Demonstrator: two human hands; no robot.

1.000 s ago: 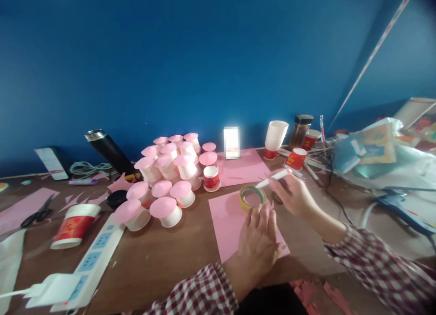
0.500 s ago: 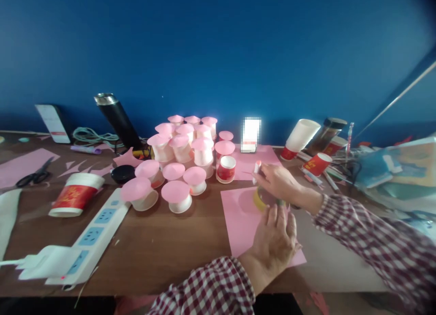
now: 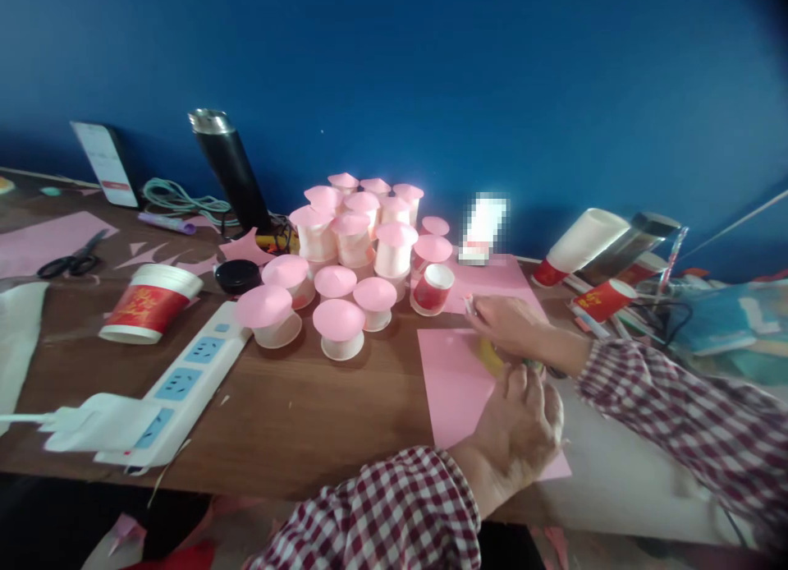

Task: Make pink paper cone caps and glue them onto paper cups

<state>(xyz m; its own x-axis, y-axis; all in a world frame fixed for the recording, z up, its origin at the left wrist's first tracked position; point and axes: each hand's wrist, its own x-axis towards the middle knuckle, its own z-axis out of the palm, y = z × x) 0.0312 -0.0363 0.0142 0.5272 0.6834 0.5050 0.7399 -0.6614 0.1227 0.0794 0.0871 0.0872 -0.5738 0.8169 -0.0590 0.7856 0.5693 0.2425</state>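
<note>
Clock hub at the middle of the view. Deep-blue wall (image 3: pixel 394 77) at twelve, plain, along the back of a brown wood-grain table (image 3: pixel 289 414); crowded near the wall, barer toward seven, washed pale toward four. Below the front edge, pink scraps (image 3: pixel 126 537) at eight.

Around the hub, a cluster of pale cups under pink paper cones (image 3: pixel 338 319). At eight, a white power strip (image 3: pixel 180 383) with blue socket panels, and a white plug (image 3: pixel 98 422) at the near end. At ten, a black flask (image 3: pixel 231 172); at nine, black scissors (image 3: pixel 71 262). At three, stacked white cups (image 3: pixel 582 241), tilted, then a plastic bag (image 3: pixel 732 324).

At four, a yellow tape roll (image 3: pixel 491 358) on a pink sheet (image 3: pixel 452 389), mostly covered by the hands. Right hand (image 3: pixel 510 324) over the roll, fingers closed narrow around a white pen (image 3: pixel 469 304) with a reddish end. Left hand (image 3: pixel 517 426) toward half past four, palm down on the sheet, fingers bunched at the roll; cannot tell whether gripping or only pressing.

At nine, a red-banded cup (image 3: pixel 151 303) with gold lettering, too blurred to read; similar gold marks on a red cup (image 3: pixel 603 301) at three. Toward half past nine, a phone (image 3: pixel 106 163) with a red bar and tiny lines, unreadable. At two, a bright screen (image 3: pixel 486 229), pixelated.
</note>
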